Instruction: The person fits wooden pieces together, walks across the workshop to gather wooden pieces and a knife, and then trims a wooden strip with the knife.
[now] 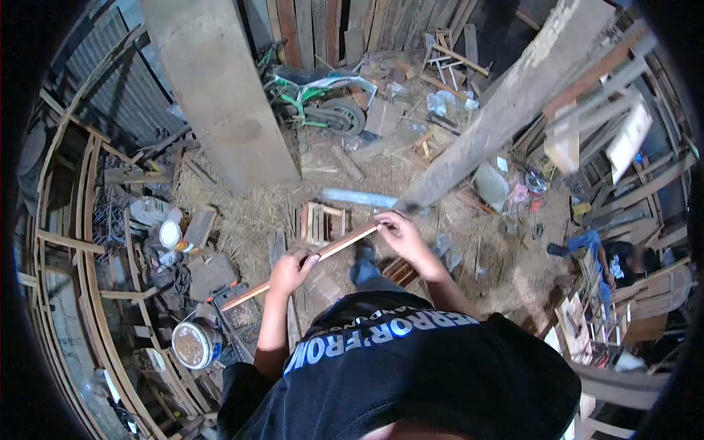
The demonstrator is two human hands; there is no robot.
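Observation:
A long, thin wooden strip (pixel 342 244) lies slantwise across the front of my body, its far end low on the left. My left hand (pixel 292 271) is closed around it near the middle. At its upper right end, my right hand (pixel 400 235) grips it between thumb and fingers. Below the strip, on the floor, stands a small wooden crate-like frame (pixel 315 220). Slatted wood (pixel 400 272) lies beneath my right forearm, partly covered by it. A grey-blue tube (pixel 357 197) rests on the ground just beyond my hands.
A wide board (pixel 220 95) and a thick post (pixel 506 103) rise ahead. Behind them a green and white motorbike (pixel 319 103) stands among scrap. A bucket (pixel 196 345) and timber frames (pixel 88 220) are at left. Another person (pixel 620 260) sits low at right, near wooden pieces.

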